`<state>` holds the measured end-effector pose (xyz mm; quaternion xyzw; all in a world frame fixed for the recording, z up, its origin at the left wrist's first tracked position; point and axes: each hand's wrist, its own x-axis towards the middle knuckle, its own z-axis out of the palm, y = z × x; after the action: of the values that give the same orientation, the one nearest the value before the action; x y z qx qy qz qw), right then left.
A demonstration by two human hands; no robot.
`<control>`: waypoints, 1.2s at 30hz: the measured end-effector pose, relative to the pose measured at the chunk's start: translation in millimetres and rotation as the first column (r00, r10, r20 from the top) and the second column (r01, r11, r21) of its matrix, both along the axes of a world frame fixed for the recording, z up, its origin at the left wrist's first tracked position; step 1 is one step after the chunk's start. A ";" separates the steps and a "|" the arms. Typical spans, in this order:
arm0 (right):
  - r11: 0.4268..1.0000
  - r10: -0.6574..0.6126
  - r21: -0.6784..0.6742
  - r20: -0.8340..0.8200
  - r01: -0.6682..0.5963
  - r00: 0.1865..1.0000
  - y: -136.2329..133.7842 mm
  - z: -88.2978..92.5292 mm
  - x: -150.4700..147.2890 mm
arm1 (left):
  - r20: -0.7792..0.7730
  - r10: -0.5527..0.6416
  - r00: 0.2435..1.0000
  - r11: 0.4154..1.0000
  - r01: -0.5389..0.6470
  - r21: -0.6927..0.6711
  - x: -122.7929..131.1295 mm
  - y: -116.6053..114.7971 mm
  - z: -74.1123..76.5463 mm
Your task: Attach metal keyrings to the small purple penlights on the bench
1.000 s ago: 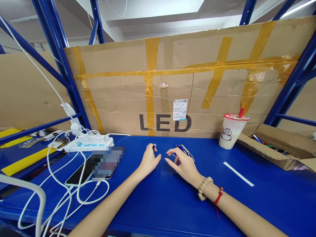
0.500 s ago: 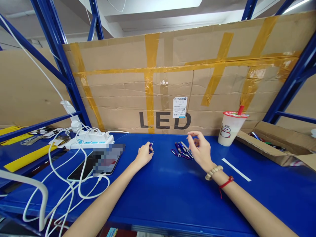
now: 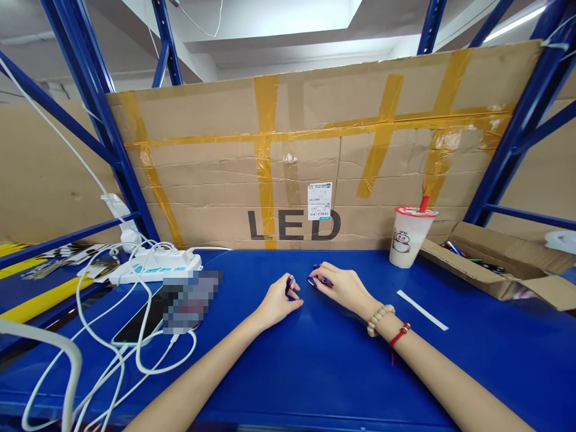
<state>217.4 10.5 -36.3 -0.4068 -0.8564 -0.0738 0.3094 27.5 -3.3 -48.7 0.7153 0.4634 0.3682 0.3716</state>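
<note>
My left hand [image 3: 278,304] is above the blue tabletop, its fingers curled around a small dark purple barrel, which looks like a keychain flashlight [image 3: 289,284]. Only its upper end shows. To the right, my right hand [image 3: 345,291] reaches over a small group of slim keychain flashlights with carabiner clips. Its thumb and fingertips are pinched together at a purple carabiner clip [image 3: 310,281]. Most of the group is hidden behind that hand. Beads and a red cord circle my right wrist. The two hands are close but apart.
A drink cup [image 3: 409,237] with a red straw stands at back right, beside an open cardboard box [image 3: 504,270] with pens or similar items. A white strip [image 3: 422,309] lies nearby. At left are phones [image 3: 139,318], a power strip [image 3: 155,267] and looping white cables. Taped cardboard [image 3: 216,186] stands behind.
My right hand has moved left and down onto the keychain flashlights, its fingers closing. The left hand has shifted right, keeping its purple barrel. The view has turned slightly.
</note>
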 end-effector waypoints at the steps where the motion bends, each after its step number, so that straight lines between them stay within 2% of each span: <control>1: 1.000 0.019 0.013 0.035 -0.019 0.999 -0.3 -0.6 -1.0 | 0.030 0.027 0.999 1.000 -0.027 -0.012 0.9 -1.0 1.3; 6: 0.994 0.098 -0.049 0.064 -0.095 0.993 -0.4 -7.4 -4.0 | 0.114 0.245 0.963 0.969 -0.246 -0.010 -5.4 3.7 4.6; 10: 0.981 0.140 -0.139 0.052 -0.132 0.989 -3.4 -13.5 -9.6 | 0.162 0.304 0.939 0.953 -0.298 -0.058 -10.0 7.4 5.3; 13: 0.968 0.175 -0.188 0.044 -0.164 0.984 -5.1 -15.9 -13.6 | 0.146 0.317 0.937 0.948 -0.317 -0.022 -8.5 5.2 7.5; 16: 0.959 0.187 -0.215 -0.001 -0.183 0.982 -5.2 -17.4 -15.5 | 0.162 0.276 0.947 0.961 -0.276 -0.026 -4.8 0.5 11.1; 21: 0.948 0.120 -0.286 -0.086 -0.140 0.989 -3.9 -21.7 -17.4 | 0.244 0.177 0.954 0.972 -0.130 -0.196 -1.2 -5.1 15.4; 27: 0.942 0.141 -0.297 -0.080 -0.158 0.987 -6.0 -20.0 -19.2 | 0.160 0.153 0.975 0.977 -0.125 -0.171 -1.3 -5.1 12.9; 29: 0.956 0.127 -0.255 -0.087 -0.146 0.988 -8.4 -16.5 -20.1 | 0.125 0.138 0.982 0.980 -0.117 -0.163 -1.2 -4.5 10.8; 33: 0.992 0.072 -0.085 -0.235 -0.094 0.969 -13.3 -10.7 -22.5 | -0.007 0.062 0.998 0.998 -0.062 0.001 -0.4 -3.1 5.2; 36: 0.994 0.110 0.013 -0.312 -0.112 0.944 -16.3 -10.2 -24.9 | -0.079 0.006 0.997 0.998 -0.002 0.059 0.5 -2.7 1.3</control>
<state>192.5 -5.8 -46.5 -0.3651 -0.8186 0.0112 0.4433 28.0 -6.0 -47.5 0.7389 0.4682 0.3538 0.3311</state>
